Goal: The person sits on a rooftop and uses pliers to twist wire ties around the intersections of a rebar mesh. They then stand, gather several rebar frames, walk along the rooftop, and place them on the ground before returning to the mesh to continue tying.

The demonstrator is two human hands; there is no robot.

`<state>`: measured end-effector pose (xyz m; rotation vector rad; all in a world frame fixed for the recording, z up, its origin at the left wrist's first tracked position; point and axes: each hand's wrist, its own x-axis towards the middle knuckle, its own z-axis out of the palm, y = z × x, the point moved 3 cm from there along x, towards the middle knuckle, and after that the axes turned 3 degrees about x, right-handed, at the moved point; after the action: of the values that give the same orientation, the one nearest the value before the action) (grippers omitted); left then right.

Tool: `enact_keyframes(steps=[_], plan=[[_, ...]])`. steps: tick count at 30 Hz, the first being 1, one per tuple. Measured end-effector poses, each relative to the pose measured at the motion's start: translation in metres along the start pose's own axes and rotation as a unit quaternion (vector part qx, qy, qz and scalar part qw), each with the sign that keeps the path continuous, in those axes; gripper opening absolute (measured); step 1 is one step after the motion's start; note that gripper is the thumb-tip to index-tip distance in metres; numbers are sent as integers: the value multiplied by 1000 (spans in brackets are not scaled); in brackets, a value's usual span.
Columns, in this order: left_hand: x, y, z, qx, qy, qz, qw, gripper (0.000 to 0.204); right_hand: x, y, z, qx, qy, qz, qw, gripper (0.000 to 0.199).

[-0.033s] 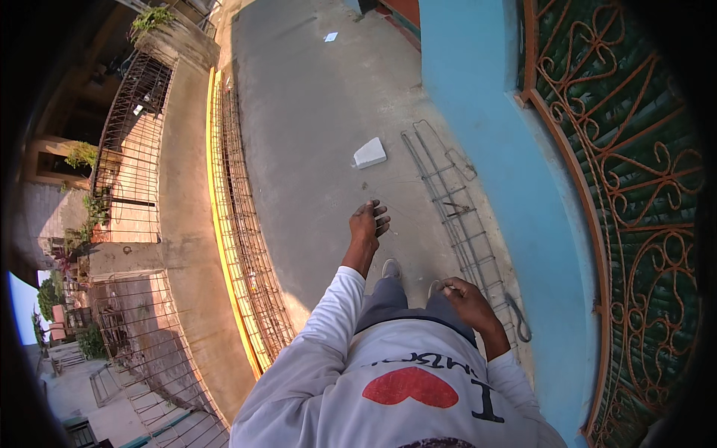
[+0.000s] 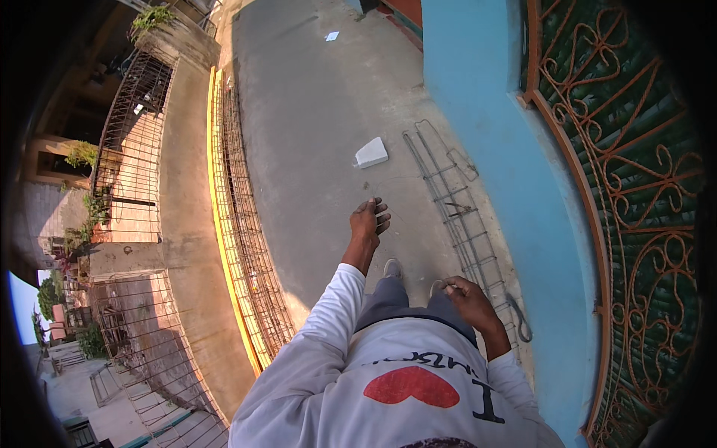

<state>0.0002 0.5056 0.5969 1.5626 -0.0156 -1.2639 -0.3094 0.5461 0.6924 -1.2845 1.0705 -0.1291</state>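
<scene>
My left hand [image 2: 367, 222] is held out over the grey concrete floor [image 2: 299, 149], its fingers curled in toward the thumb. Faint thin strands, like fine wire, show near its fingertips; whether they are held is unclear. Lower and to the right, my right hand [image 2: 467, 299] is closed in front of my thigh, thumb and forefinger together. Anything in it is too small or hidden to name. To its right lies a narrow steel rebar cage [image 2: 472, 243] with cross ties. A white block [image 2: 371, 152] with one slanted side rests on the floor beyond my left hand.
Long rebar cages [image 2: 243, 216] run along the left beside a yellow rail [image 2: 222, 239]. On the right stand a blue wall [image 2: 515, 149] and an ornate rusty metal grille [image 2: 642, 164]. A dark hose-like loop [image 2: 519, 317] lies near my right arm. Farther off is a small pale piece [image 2: 332, 36].
</scene>
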Motion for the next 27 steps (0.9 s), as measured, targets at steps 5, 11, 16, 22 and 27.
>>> enact_keyframes(steps=[5,11,16,22,27], plan=[[23,27,-7,-45,-22,-29,998,27,18,-26,18,4,50,-20,999,24],[27,41,2,-66,-36,-3,997,25,27,-34,21,25,69,-34,997,25],[28,39,12,-43,-12,25,999,26,34,-17,10,5,100,-80,992,24],[4,28,39,-33,12,28,999,28,37,-27,-23,-5,50,6,999,28],[-2,12,56,-90,-7,37,995,27,28,-29,-59,-23,55,-36,998,27]])
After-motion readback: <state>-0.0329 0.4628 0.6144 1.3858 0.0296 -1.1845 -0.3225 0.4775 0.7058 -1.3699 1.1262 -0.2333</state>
